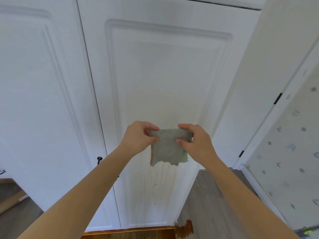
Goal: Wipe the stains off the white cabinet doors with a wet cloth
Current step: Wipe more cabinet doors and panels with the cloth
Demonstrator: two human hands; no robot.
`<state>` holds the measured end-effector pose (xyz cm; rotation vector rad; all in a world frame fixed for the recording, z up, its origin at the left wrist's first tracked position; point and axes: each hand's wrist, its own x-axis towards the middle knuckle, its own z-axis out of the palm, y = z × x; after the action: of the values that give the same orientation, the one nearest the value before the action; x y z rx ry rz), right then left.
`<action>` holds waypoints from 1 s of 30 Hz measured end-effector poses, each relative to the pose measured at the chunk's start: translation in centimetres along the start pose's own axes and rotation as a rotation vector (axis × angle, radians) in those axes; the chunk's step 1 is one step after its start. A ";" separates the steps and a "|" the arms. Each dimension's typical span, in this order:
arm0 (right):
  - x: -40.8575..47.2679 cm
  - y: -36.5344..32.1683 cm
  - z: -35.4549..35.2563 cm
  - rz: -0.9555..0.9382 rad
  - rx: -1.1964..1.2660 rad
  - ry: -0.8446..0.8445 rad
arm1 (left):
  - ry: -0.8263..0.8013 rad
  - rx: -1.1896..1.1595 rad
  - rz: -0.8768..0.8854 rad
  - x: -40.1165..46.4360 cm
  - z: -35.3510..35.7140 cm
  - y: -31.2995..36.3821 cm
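A grey cloth (165,149) with a green edge hangs folded in front of the right white cabinet door (164,75). My left hand (138,137) pinches its top left corner and my right hand (195,142) pinches its top right corner. Both hands hold it a little away from the door panel. Brown drip stains (155,183) run down the lower part of this door, below the cloth. The left cabinet door (43,92) looks plain white, with a dark knob (99,159) near its right edge.
A white door frame with black hinges (277,98) stands at the right, beside patterned wallpaper (293,152). Grey floor (215,204) lies below, with a brown spill (184,229) by the cabinet's corner. A wooden strip (129,232) runs under the doors.
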<state>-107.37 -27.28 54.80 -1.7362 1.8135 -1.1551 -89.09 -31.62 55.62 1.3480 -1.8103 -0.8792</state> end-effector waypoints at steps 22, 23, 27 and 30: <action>13.7 -4.6 2.5 -0.901 -0.386 0.702 | 0.231 -0.310 0.242 7.6 -4.5 5.6; 14.3 -4.6 2.6 -0.928 -0.468 0.713 | 0.322 -0.270 0.321 7.5 -4.7 5.2; 15.8 -4.6 4.2 -0.863 -0.630 0.835 | 0.672 0.125 0.631 7.8 -5.2 2.2; 15.3 -1.9 6.0 -0.889 -0.739 0.793 | 0.717 0.376 0.748 8.1 -4.9 -0.6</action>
<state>-104.23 -43.39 56.73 -3.0282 2.0912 -1.8487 -86.31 -40.12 58.79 0.8785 -1.6974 0.3248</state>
